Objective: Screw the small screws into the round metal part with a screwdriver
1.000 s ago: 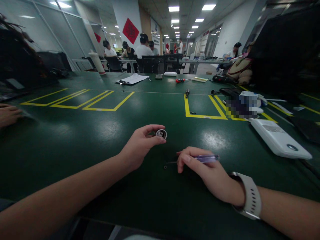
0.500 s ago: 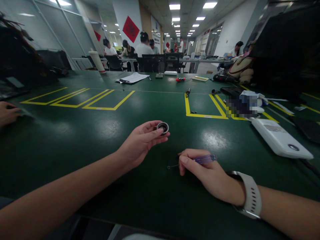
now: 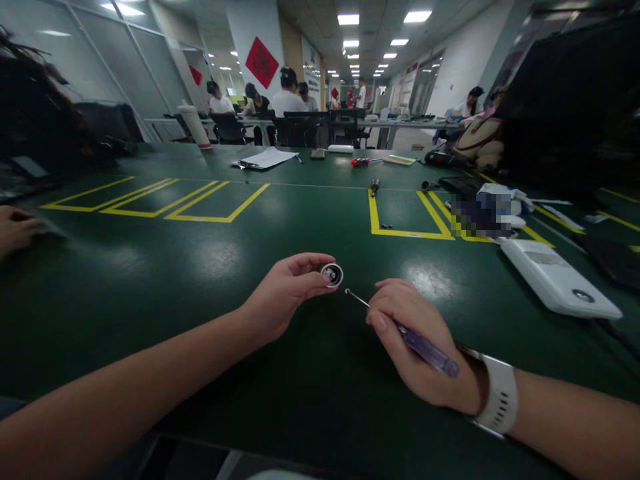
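Between thumb and fingers, my left hand (image 3: 287, 293) grips a small round metal cup-like part (image 3: 332, 275), its open face turned up toward me and something fixed inside its hollow. My right hand (image 3: 413, 337) is closed round a screwdriver (image 3: 427, 350) with a clear purple handle. The driver's thin shaft points left and up. At its tip sits a small piece, perhaps a screw or washer, too small to make out. That tip is just right of and below the round part, apart from it. Both hands are above the green table (image 3: 200, 360).
A white device (image 3: 557, 277) lies to the right. Yellow tape marks boxes; small dark pieces (image 3: 386, 227) and a metal part (image 3: 375, 187) lie by the right one. Farther back are a red screwdriver (image 3: 360, 162) and clipboard papers (image 3: 267, 159). Another person's hand (image 3: 17, 230) shows at far left.
My right hand has turned and lifted the screwdriver, bringing its tip up close to the round part. My left hand has shifted slightly down and right, tilting the part's opening toward me.
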### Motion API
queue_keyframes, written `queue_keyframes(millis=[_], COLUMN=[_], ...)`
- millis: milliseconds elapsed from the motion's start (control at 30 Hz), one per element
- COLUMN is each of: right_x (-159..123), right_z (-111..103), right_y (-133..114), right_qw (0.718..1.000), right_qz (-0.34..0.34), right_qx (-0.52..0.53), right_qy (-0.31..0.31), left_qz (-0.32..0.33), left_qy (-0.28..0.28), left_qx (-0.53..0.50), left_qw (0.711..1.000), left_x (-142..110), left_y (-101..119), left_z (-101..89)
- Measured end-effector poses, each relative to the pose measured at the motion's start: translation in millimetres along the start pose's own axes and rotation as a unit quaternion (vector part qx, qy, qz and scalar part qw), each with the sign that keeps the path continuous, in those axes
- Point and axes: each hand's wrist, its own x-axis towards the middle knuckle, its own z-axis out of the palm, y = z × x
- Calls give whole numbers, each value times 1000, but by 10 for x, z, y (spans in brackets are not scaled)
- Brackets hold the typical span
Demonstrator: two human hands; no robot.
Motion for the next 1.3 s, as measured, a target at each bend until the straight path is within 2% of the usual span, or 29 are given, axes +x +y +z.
queue_keyframes(millis=[133,300,533,1033,1300], right_x=[-18,-17,-9,-12,-23], right_z=[-3,8,19,48,36], right_y=[-29,-22,-16,-41,-43], right_qw=[999,999,999,997,997], right_qz=[-44,-32,-27,-50,-37], right_qx=[2,3,4,-20,-14], right_qy=[16,-13,-27,-50,-69], left_qz=[29,44,57,47,54], left_qy=[-25,-37,-51,-8,0], left_qx=[18,68,88,107,131], left_qw=[999,996,993,993,990], left_x=[-14,-54,-80,-119,-106], left_y=[-38,-46,-54,-38,-40], left_z=[1,35,51,101,87])
